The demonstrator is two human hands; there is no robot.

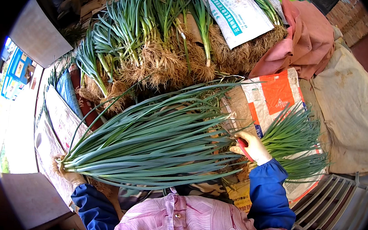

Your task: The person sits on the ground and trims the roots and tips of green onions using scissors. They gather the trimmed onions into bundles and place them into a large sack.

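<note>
A long bunch of green onions (156,134) stretches across in front of me, its pale root end at the left and its leaf tips at the right. My left hand (74,178), gloved and mostly hidden under the stalks, is closed around the bunch near the roots. At the leaf tips, my gloved right hand (254,148) is wrapped round a red-handled tool (244,147). The tool's working end is hard to make out among the leaves. Just right of that hand lies a pile of shorter cut green leaves (293,142).
A big heap of rooted green onions (155,46) lies at the back, partly under a white printed sack (236,14). Pink cloth (309,38) and beige cloth (351,103) drape at the right. An orange-and-white sack (275,94) is under the cut leaves. A metal rack (329,206) stands lower right.
</note>
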